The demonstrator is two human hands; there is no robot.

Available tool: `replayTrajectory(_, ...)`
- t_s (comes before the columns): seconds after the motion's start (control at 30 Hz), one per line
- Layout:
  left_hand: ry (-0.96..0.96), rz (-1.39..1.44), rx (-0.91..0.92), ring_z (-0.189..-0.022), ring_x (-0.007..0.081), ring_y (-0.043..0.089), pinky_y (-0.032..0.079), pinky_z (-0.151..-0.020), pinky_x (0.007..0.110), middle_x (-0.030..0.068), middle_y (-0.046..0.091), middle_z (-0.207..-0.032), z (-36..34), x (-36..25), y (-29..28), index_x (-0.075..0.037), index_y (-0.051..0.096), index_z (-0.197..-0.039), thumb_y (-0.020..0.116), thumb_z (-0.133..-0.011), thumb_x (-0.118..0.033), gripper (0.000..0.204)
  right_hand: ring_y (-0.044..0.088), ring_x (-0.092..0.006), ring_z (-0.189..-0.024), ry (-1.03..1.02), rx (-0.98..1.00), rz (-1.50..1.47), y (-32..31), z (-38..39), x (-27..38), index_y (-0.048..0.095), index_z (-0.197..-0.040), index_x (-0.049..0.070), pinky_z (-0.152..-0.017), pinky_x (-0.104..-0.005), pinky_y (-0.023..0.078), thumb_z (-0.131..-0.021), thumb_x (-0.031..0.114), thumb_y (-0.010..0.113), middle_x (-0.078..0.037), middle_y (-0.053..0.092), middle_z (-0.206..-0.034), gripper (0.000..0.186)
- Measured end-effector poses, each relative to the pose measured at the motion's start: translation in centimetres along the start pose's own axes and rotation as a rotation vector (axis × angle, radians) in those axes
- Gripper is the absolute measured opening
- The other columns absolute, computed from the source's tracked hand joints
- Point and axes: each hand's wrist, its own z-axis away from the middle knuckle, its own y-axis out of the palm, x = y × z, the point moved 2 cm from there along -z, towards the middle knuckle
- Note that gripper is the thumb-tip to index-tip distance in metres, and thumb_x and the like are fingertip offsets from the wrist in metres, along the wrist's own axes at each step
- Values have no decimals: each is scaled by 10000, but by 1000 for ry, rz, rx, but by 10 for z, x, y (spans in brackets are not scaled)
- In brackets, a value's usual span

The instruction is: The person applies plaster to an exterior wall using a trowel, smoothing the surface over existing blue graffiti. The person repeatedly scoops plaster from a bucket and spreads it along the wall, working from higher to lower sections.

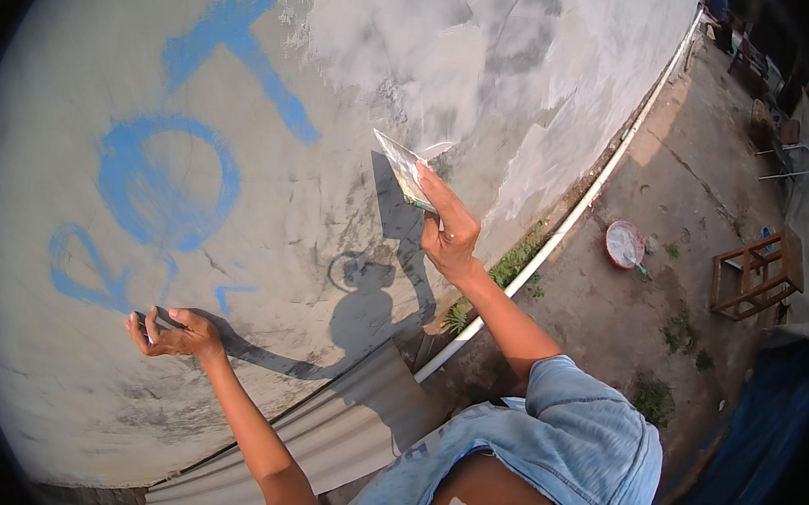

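My right hand grips a wide putty knife, its blade smeared with whitish paste and tilted up beside the wall. A small lip of white paste sticks out at the blade's side. My left hand is raised near the lower left of the wall, fingers loosely bent and apart, with nothing seen in it. Grey plaster covers the wall, and a lighter, freshly smeared patch spreads over its upper right. Blue painted strokes mark the left part. Shadows of my arms and head fall on it.
A white pipe runs along the wall's foot. On the concrete ground stand a round basin of white paste with a tool in it, and a wooden stool lying tipped. A corrugated sheet lies below the wall, and blue cloth hangs at lower right.
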Motion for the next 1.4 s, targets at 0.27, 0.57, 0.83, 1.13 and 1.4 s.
replayTrajectory(0.27,-12,-11,19,-1318,339,333,356,-1089,573,144,324,-1286,0,-3,1,-9,440,-1127,472,-925,-150,249,615,-107,-688,588,-142,9,-1,16,-63,594,-1302,66,-575,-263,458,-836,-63,488,-147,659,-1225,495)
replayTrajectory(0.57,26,-28,-5,-1250,318,389,349,-1014,536,149,354,-1291,2,-1,3,-10,447,-1129,476,-939,-173,252,658,-294,-1032,120,85,-86,-9,52,-9,622,-1216,54,-873,-350,536,-686,-144,495,-140,668,-1159,580)
replayTrajectory(0.83,-11,-27,-11,-1290,350,361,399,-995,532,161,328,-1287,2,-2,3,9,435,-1142,459,-945,-180,274,300,-45,-518,651,-244,-26,-53,12,-151,569,-1315,29,-463,-258,299,-913,2,472,-35,616,-693,414)
replayTrajectory(1.13,7,-71,24,-1150,296,419,418,-917,500,172,299,-1329,8,1,6,24,385,-1173,434,-947,-187,313,470,-370,-1297,234,136,-58,11,90,-48,569,-1308,81,-1099,-425,388,-729,-131,477,-163,513,-1399,623)
replayTrajectory(1.4,8,-39,4,-1066,277,451,424,-901,493,175,295,-1332,4,3,3,21,385,-1172,432,-942,-181,310,486,-119,-584,692,-136,102,-76,25,-140,604,-1283,90,-560,-299,411,-831,-10,465,-108,635,-806,484)
